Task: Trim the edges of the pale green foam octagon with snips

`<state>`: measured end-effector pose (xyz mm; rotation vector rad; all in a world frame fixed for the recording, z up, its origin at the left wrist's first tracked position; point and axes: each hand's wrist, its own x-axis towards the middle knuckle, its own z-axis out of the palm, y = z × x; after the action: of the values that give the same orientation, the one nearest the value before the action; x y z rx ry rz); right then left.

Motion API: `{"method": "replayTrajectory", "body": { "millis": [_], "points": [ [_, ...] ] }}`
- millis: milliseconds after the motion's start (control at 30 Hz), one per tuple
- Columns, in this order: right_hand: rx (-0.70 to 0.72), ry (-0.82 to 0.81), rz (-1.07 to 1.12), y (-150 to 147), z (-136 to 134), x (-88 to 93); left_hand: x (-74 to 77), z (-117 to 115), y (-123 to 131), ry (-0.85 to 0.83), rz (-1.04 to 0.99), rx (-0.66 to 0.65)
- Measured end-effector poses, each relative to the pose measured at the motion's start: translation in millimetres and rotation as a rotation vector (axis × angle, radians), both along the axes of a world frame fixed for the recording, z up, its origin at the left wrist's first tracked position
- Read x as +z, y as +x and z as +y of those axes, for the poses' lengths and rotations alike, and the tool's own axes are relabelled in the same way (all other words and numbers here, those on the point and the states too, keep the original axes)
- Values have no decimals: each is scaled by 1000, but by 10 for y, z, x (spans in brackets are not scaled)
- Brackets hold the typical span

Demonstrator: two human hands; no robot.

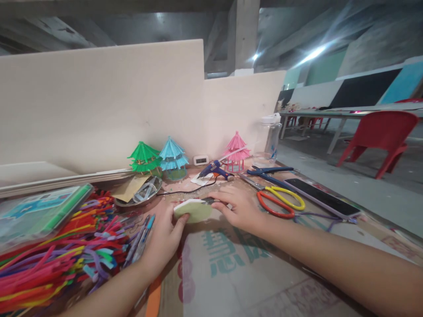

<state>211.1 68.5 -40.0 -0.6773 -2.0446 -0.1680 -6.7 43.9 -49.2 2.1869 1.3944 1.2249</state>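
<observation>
My left hand (165, 235) grips a flat pale green piece (200, 212) with a thick white edge, its thumb pressed on the green face. The piece is tilted above the printed cardboard (224, 281). At its right edge, my right hand (239, 207) is closed around a small dark pointed tool (209, 200). The tool's tip meets or overlaps the piece's upper edge; its exact kind is unclear. Just beyond my hands rests a blue glue gun (214, 169). Scissors with red and yellow handles (277, 200) lie right of my right hand.
Pipe cleaners (59, 259) and a clear plastic case (39, 215) fill the left side. Pens (140, 240) lie beside my left wrist. Green (143, 156), blue (173, 158) and pink (237, 152) tiered-roof models stand along the partition. Pliers (269, 171), a phone (320, 196) and a bottle (267, 138) are right.
</observation>
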Motion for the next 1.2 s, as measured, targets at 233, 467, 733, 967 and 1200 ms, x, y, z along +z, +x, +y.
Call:
{"method": "replayTrajectory", "body": {
  "millis": [233,467,733,967,1200],
  "points": [
    [-1,47,5,-3,7,-4,-24,6,-19,-9,26,-4],
    [4,-35,109,-7,40,-30,-16,25,-22,-16,1,1],
    [5,-145,106,-1,77,-80,41,-21,28,-5,-55,59],
    [39,-127,97,-12,44,-79,39,-23,25,18,-31,46],
    [27,-101,78,-16,42,-84,34,-23,17,19,-30,43]
  ]
}}
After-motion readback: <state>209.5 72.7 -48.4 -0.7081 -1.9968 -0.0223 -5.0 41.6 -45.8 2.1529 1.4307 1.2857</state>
